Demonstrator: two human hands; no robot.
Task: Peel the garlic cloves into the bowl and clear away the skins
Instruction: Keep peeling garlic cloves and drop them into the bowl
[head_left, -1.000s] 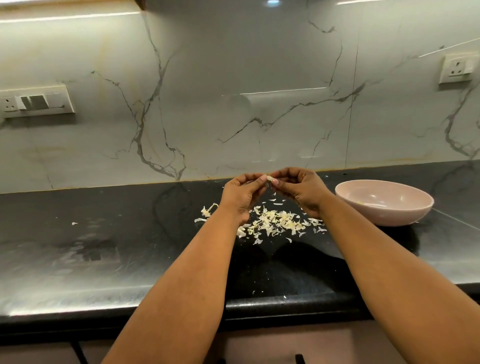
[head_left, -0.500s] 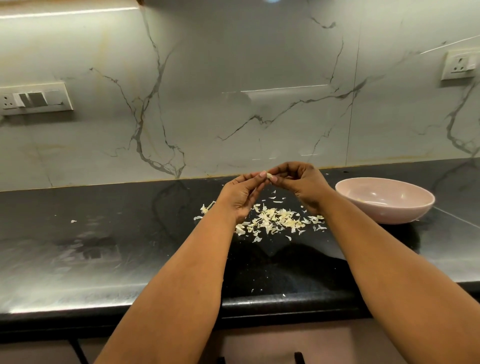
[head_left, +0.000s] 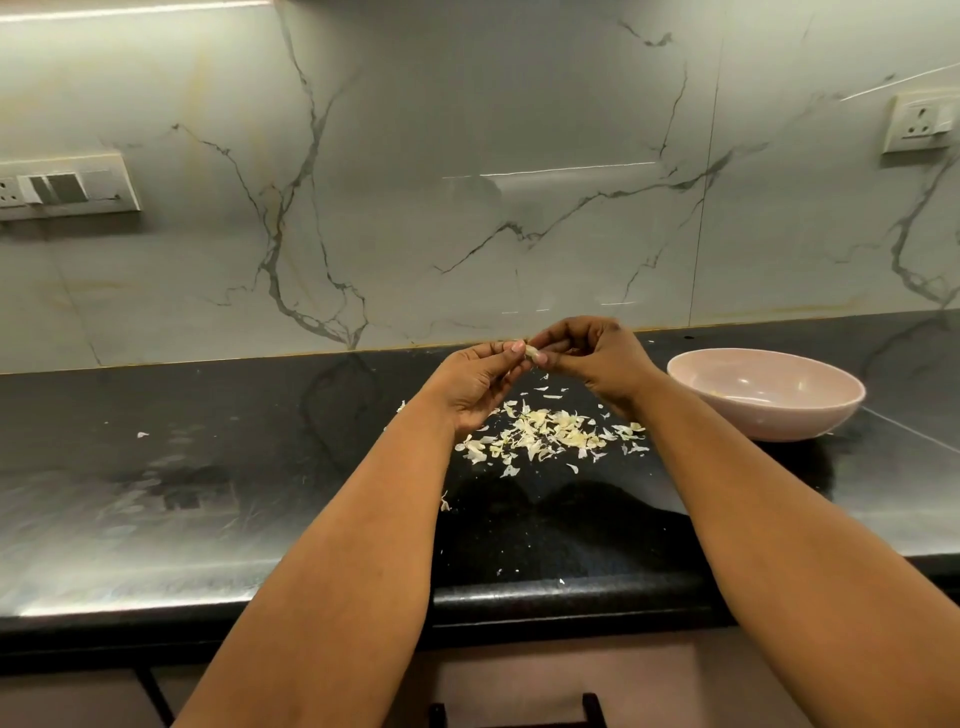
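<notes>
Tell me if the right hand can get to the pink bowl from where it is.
Probably yes: the right hand pinches the garlic clove just left of the pink bowl, with only bare countertop between them.

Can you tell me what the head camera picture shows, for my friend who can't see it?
Two hands, the left hand and the right hand, pinch one garlic clove between them above a pile of skins on a black counter. A pink bowl sits to the right.

Home kitchen: black countertop, marble backsplash, wall sockets.
</notes>
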